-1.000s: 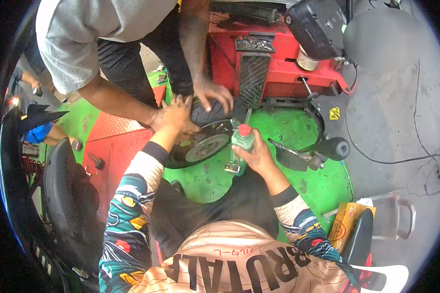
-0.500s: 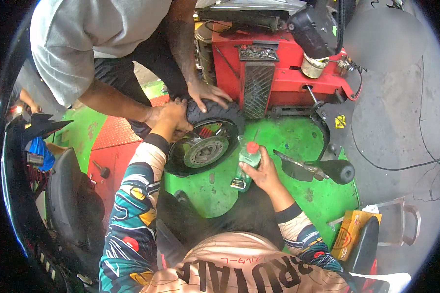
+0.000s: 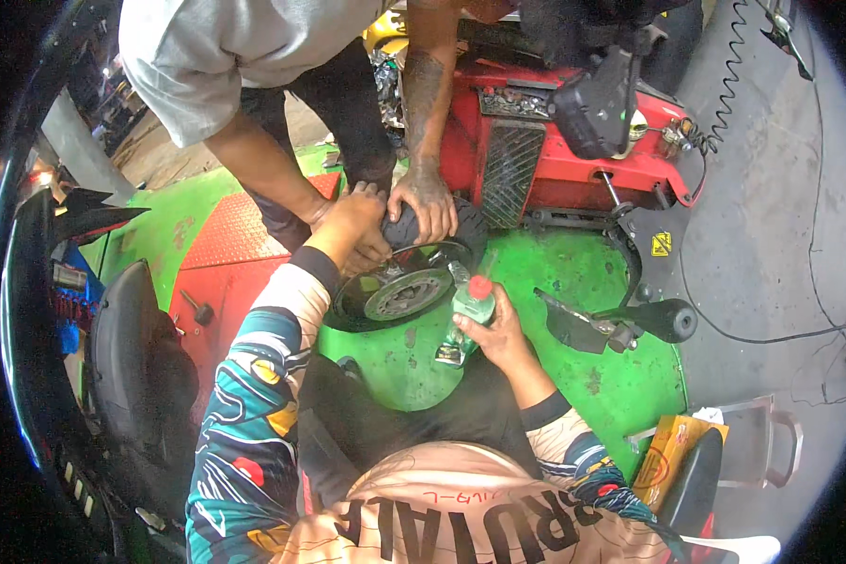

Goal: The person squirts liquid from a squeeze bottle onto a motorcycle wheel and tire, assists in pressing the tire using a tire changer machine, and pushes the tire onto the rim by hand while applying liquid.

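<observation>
My left hand (image 3: pixel 352 224) is closed on the upper left edge of a small black-tyred wheel (image 3: pixel 406 297) with a brake disc at its hub. The wheel leans over the green floor. Overlapping my left hand is the right hand (image 3: pixel 327 214) of another person, whose tattooed left hand (image 3: pixel 425 199) presses on the top of the tyre (image 3: pixel 464 227). In my right hand (image 3: pixel 504 331), to the right of the wheel, is a clear plastic bottle (image 3: pixel 472 308) with a red cap and a greenish look. My fingers wrap round its side, and it tilts slightly.
A red tyre-changing machine (image 3: pixel 573 174) stands beyond the wheel. To the right, a black paddle-like lever (image 3: pixel 663 321) juts over the floor. An orange box (image 3: pixel 672 456) lies at lower right, and a black motorcycle seat (image 3: pixel 141 348) is at left. A thin cable (image 3: pixel 761 340) crosses the grey floor.
The wheel now leans flatter, with its face turned more upward. The other person's left hand has shifted onto the tyre's top. The bottle stays in my right hand. The view has shifted slightly.
</observation>
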Demonstrator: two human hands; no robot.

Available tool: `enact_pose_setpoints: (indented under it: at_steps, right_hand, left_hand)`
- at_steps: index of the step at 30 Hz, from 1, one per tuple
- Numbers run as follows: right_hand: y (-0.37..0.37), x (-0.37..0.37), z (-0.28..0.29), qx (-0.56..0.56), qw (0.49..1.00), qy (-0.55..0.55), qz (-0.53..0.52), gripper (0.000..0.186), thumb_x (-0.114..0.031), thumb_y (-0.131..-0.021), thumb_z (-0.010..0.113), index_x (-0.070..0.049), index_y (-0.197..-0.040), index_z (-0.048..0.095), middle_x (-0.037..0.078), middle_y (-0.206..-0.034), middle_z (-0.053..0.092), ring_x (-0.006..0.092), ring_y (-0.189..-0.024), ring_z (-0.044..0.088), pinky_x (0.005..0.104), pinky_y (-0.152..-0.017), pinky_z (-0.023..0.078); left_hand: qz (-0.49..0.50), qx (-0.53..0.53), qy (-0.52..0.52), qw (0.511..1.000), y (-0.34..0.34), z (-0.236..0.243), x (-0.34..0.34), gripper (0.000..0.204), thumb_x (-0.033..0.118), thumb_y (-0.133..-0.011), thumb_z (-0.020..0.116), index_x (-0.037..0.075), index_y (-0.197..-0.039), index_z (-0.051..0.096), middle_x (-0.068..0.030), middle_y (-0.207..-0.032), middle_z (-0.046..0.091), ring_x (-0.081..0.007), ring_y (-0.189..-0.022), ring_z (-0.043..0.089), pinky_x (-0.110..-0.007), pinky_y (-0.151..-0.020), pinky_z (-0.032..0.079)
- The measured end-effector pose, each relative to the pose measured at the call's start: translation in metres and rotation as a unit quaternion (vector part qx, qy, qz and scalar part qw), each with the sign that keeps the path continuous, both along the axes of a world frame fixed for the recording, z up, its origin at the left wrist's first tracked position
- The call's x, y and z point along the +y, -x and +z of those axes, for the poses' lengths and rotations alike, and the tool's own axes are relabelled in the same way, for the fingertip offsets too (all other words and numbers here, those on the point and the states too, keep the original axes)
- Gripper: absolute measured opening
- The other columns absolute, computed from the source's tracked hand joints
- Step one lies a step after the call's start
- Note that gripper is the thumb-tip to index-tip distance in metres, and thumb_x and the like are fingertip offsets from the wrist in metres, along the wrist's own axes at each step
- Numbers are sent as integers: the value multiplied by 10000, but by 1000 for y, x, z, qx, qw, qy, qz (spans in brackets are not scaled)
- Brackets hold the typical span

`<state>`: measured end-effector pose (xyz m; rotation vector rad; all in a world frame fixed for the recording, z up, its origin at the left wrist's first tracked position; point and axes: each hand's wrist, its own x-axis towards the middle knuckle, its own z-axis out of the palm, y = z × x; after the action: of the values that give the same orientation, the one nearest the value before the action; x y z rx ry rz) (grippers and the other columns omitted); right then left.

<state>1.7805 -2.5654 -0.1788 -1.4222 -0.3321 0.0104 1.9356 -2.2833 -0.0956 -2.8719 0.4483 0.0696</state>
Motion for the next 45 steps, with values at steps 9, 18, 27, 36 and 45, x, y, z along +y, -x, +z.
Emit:
enact_pose_setpoints:
  at_steps: [9, 18, 27, 36, 45]
  right_hand:
    - [3, -1, -1, -13, 1000, 2, -12, 519, -97, -813, 785, -25, -1242, 501, 59, -1123, 616, 145, -1034, 594, 308, -942, 463]
    - [6, -3, -3, -10, 1000, 7, -25, 502, -94, -808, 787, -28, -1220, 507, 58, -1106, 629, 149, -1028, 599, 313, -936, 465]
    - [-1, 3, 4, -1, 998, 68, -12, 570, -121, -791, 802, -17, -1256, 487, 58, -1126, 601, 152, -1040, 572, 327, -941, 456]
    - [-3, 15, -8, 5, 999, 37, -5, 524, -126, -803, 800, -27, -1225, 506, 72, -1090, 641, 150, -1013, 607, 311, -926, 473]
    - [-3, 18, -16, 15, 1000, 10, 14, 543, -110, -787, 813, -26, -1229, 509, 64, -1081, 650, 144, -999, 611, 312, -920, 481]
  left_hand:
    - [43, 122, 17, 991, 15, 10, 0, 976, 480, -482, 879, -14, -1251, 537, -235, -1089, 670, -344, -1022, 666, -414, -868, 542]
    - [1, 22, 72, 997, 14, 2, 44, 946, 493, -497, 832, -19, -1235, 532, -231, -975, 692, -381, -900, 680, -447, -791, 551]
    - [85, -15, 22, 996, 34, 3, 48, 1113, 478, -510, 833, -10, -1412, 401, -208, -1136, 654, -335, -1070, 639, -422, -898, 525]
    - [68, -16, 10, 998, 17, 1, 30, 895, 517, -545, 834, -31, -1198, 561, -173, -1006, 709, -331, -955, 689, -427, -831, 547]
    - [219, 13, 80, 972, 61, 51, -11, 712, 458, -591, 863, 78, -1167, 685, -165, -1109, 693, -316, -1063, 661, -421, -903, 539]
